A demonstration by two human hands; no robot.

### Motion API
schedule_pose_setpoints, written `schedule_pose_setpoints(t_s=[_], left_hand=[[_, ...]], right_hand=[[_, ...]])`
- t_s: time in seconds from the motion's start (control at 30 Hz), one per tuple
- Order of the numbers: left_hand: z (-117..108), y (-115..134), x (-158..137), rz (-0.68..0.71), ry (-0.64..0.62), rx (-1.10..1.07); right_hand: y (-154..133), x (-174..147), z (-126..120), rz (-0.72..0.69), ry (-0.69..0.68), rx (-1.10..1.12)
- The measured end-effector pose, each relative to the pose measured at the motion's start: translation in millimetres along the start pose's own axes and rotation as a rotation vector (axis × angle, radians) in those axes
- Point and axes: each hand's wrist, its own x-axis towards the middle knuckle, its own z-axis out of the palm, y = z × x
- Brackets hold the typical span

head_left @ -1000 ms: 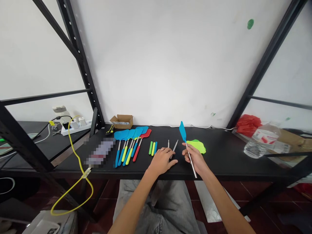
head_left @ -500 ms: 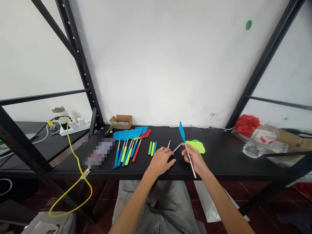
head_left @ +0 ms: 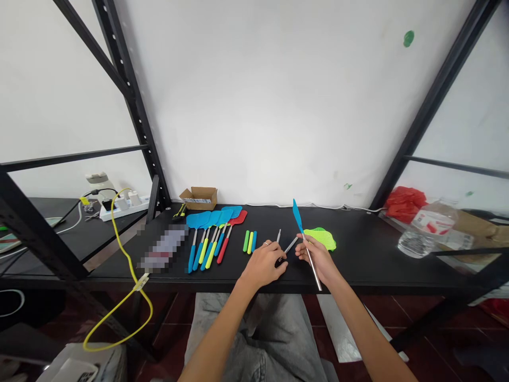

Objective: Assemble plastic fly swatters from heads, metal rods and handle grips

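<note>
My right hand [head_left: 318,258] is closed around the bare metal shaft of a blue fly swatter [head_left: 298,215]. Its head points up and is seen nearly edge-on, and the shaft's lower end sticks out below my fingers. On the black table, my left hand [head_left: 265,263] has thumb and index finger curled together at the near end of a slim metal rod [head_left: 291,244]; the grip itself is partly hidden. Just beyond these fingers a second metal rod [head_left: 279,235] shows. Left of this hand lie green, yellow and blue handle grips [head_left: 249,242]. Yellow-green swatter heads [head_left: 323,238] lie behind my right hand.
Several fly swatters with handles [head_left: 210,239] lie in a row at the left, before an open cardboard box [head_left: 199,197]. A yellow cable [head_left: 124,252] hangs over the front edge. At the right are a plastic bottle [head_left: 427,228] and a red bag [head_left: 405,203]. Black frame posts [head_left: 433,106] flank the table.
My left fingers have curled from a flatter pose, thumb against index finger, and the metal rod there has shifted slightly toward me. My right hand keeps the swatter almost still.
</note>
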Motion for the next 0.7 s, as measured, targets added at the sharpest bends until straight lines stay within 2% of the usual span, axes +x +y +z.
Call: schedule_pose_setpoints(t_s=[0.3, 0.53, 0.7], left_hand=[[0.1, 0.6, -1.5, 0.019, 0.036, -0.024], [-3.9, 3.9, -3.0, 0.040, 0.021, -0.066], [-7.5, 7.3, -3.3, 0.086, 0.009, -0.141]], right_hand=[[7.2, 6.8, -3.6, -0.022, 0.059, 0.018], [7.6, 6.4, -4.1, -0.047, 0.017, 0.026], [9.8, 6.7, -2.4, -0.076, 0.099, 0.033]])
